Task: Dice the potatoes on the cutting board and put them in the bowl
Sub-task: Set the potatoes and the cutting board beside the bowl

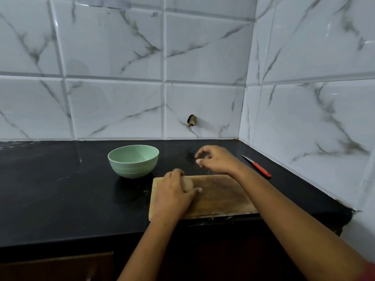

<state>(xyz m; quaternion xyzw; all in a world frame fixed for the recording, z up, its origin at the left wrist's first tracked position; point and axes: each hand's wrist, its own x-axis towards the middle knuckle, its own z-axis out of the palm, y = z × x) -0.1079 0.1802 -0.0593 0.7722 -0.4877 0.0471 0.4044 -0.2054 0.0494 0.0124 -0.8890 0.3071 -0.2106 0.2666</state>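
Potato [187, 184] sat whole at the left end of the cutting board [221, 195], w/ the left hand [174, 191] over it, grip curled round it. Right hand [215, 159] hovered behind the board, fingers loosely curled, grip apparently empty. Knife [257, 166] lay on the worktop [60, 189] to the right, prob. needed next. Best: pin potato firm, fingertips tucked, halve first for a flat face. Bowl [132, 169] stood near the board's far-left corner. No brands or legible writing.

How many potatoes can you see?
1. The potato sits at the left end of the cutting board, held by the left hand. That hand could be hiding another.
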